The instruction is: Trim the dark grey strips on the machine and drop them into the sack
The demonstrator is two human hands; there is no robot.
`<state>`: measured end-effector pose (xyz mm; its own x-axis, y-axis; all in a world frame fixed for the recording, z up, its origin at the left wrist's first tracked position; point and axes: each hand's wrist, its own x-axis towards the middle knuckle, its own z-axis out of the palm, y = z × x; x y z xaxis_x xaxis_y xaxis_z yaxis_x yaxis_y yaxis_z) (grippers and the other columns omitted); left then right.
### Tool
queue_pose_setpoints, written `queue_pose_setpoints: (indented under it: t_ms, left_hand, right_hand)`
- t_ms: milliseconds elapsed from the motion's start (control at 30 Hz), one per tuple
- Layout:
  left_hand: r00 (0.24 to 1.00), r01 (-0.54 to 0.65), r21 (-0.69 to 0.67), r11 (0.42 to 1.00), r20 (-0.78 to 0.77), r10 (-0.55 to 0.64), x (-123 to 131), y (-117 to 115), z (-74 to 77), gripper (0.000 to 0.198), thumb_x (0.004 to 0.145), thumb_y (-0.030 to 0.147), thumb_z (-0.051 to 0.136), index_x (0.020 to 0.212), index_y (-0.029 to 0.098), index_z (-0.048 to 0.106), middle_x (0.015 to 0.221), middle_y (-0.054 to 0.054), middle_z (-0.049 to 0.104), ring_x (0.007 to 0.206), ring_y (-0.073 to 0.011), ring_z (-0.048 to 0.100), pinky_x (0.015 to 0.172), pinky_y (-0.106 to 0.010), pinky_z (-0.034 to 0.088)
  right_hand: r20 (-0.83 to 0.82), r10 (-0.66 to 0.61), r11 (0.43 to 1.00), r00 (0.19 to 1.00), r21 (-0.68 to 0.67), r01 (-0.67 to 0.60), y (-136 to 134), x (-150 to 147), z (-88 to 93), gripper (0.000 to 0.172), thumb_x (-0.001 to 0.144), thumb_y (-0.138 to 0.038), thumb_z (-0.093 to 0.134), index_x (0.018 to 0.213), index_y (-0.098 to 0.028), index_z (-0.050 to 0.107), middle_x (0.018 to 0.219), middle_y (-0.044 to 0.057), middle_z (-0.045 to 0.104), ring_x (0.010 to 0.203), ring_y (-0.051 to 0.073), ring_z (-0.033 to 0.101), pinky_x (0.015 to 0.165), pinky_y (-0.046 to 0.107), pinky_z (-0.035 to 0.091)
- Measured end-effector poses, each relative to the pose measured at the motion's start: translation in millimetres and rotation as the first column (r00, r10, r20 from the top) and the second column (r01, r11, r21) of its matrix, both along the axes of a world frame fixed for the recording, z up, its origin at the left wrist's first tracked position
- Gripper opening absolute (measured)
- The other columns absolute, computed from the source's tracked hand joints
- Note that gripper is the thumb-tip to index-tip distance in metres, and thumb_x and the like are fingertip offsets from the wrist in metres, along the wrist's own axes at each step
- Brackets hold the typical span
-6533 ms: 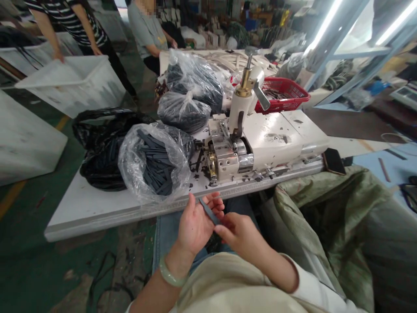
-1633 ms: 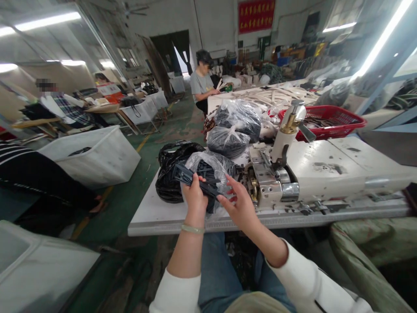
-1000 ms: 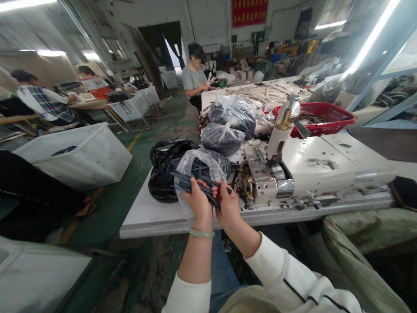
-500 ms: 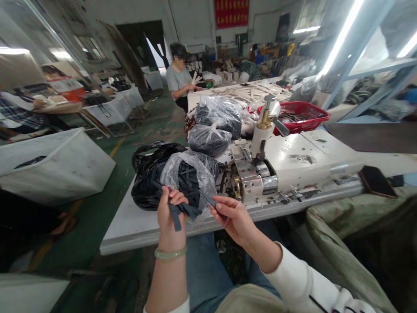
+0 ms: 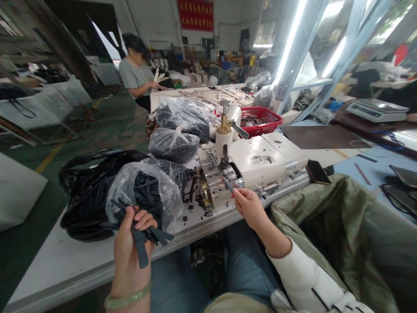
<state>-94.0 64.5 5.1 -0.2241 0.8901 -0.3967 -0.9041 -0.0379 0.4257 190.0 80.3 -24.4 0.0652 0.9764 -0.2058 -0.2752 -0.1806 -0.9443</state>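
My left hand is closed around a bunch of dark grey strips, whose ends poke out on both sides of the fist. Between thumb and fingers my right hand pinches a single dark strip at its near end. That strip's far end reaches the metal rollers of the white machine; whether it is gripped there I cannot tell. Behind my left hand, a clear plastic bag lies open with many similar strips inside. A black plastic bag sits around and beside it.
Two tied clear bags of dark pieces stand behind the machine, near a red basket. Dark scraps litter the white table. A phone lies at right. Across the table a person holds pale strips.
My right hand has moved away from the left-hand bunch, carrying one strip to the machine's rollers. My left hand still holds its bunch. The camera view has turned right.
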Motion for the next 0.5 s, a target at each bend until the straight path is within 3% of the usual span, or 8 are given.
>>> queue_pose_setpoints:
  t_ms: [167,367,500]
  left_hand:
    - [0.999,0.014,0.053,0.999,-0.035,-0.013,-12.0,-3.8,-4.5,0.025,0.098,0.020,0.037,0.080,0.015,0.053,0.055,0.006,0.047,0.038,-0.0018,0.046,0.037,-0.011,0.040]
    - [0.999,-0.002,0.049,0.999,-0.042,0.004,-14.4,-6.5,-10.2,0.022,0.098,0.019,0.039,0.081,0.014,0.053,0.057,0.006,0.048,0.040,-0.0016,0.047,0.040,-0.011,0.041]
    - [0.999,0.005,0.025,1.000,-0.038,-0.004,-11.2,-5.3,-10.2,0.024,0.098,0.021,0.038,0.080,0.014,0.053,0.056,0.006,0.047,0.039,-0.0016,0.045,0.038,-0.011,0.040]
  right_hand:
    - [-0.099,-0.039,0.999,0.994,-0.035,0.036,9.1,-6.5,-5.7,0.039,0.067,-0.052,0.071,0.064,-0.017,0.054,0.035,-0.012,0.033,0.028,0.002,0.021,0.030,0.017,0.011]
    - [-0.153,-0.113,0.994,0.982,-0.019,0.111,16.8,-9.5,-7.9,0.036,0.069,-0.049,0.069,0.062,-0.018,0.053,0.034,-0.012,0.032,0.027,0.003,0.020,0.030,0.019,0.012]
    - [-0.111,-0.291,0.952,0.950,0.065,0.299,14.3,4.1,-7.5,0.034,0.072,-0.048,0.068,0.065,-0.018,0.054,0.037,-0.011,0.034,0.031,0.004,0.024,0.032,0.019,0.017]
